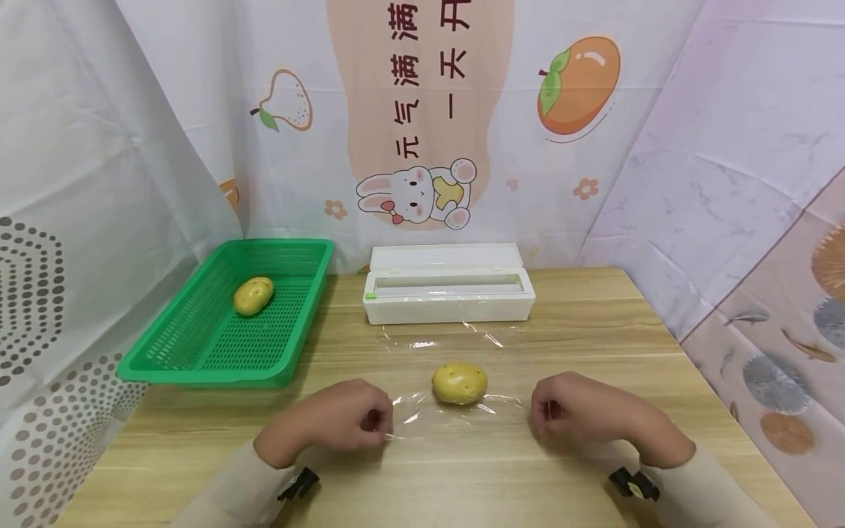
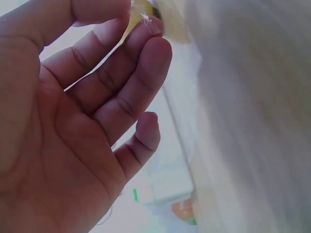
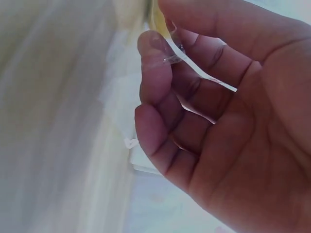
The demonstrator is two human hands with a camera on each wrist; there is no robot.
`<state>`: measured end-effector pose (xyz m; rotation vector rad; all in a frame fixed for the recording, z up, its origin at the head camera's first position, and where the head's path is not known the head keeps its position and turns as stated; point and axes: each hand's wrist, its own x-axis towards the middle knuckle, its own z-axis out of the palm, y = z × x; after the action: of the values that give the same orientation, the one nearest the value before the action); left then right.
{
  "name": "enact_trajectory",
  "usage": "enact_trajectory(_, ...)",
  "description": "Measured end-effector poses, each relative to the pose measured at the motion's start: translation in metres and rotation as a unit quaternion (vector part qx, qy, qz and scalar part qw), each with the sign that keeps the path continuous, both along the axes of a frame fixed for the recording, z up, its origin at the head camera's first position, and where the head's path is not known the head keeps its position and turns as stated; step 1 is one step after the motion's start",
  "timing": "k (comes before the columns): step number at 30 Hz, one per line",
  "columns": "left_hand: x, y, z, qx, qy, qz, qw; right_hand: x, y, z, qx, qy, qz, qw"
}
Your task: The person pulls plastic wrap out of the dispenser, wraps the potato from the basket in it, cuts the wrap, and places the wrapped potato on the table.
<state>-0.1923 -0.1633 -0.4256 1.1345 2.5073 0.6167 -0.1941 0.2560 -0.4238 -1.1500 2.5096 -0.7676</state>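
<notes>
A sheet of clear plastic wrap [image 1: 422,419] spreads across the table, seen mostly by its glints. On it sits a yellow potato [image 1: 460,383], midway between the hands. My left hand [image 1: 350,416] pinches the wrap's near left edge between thumb and fingertips; a bit of film glints at those fingertips in the left wrist view. At the opposite side, my right hand [image 1: 584,411] pinches the near right edge, and the right wrist view shows crumpled film [image 3: 174,59] at its fingertips. The potato is partly hidden behind the fingers in both wrist views.
Behind the potato stands a white wrap dispenser box [image 1: 450,309] with its lid raised and a roll inside. A green plastic basket [image 1: 290,330] at the left holds another potato [image 1: 254,295]. Printed cloth [image 1: 297,183] hangs behind the wooden table [image 1: 594,315] and along both sides.
</notes>
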Motion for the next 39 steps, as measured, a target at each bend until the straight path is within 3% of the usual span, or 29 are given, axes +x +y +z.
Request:
enact_trajectory(7, -0.003, -0.002, 0.015, 0.006, 0.003, 0.018, 0.9998, -0.008, 0.002, 0.012, -0.002, 0.02, -0.009, 0.9998)
enact_trajectory(15, -0.011, 0.002, 0.025, 0.003, 0.001, 0.033, 0.9994, -0.019, 0.001, 0.021, -0.001, 0.022, -0.006, 0.9997)
enact_trajectory(21, -0.019, 0.005, 0.031, -0.004, 0.021, 0.041, 0.9989, -0.028, 0.0, 0.027, 0.017, 0.012, -0.027, 0.9994)
enact_trajectory(28, -0.028, 0.001, 0.042, -0.002, 0.011, 0.051, 0.9986, -0.034, 0.001, 0.031, 0.018, -0.004, -0.031, 0.9994)
enact_trajectory(39, -0.032, -0.005, 0.041, 0.01, -0.007, 0.057, 0.9983, -0.036, 0.002, 0.029, -0.004, -0.018, -0.035, 0.9992)
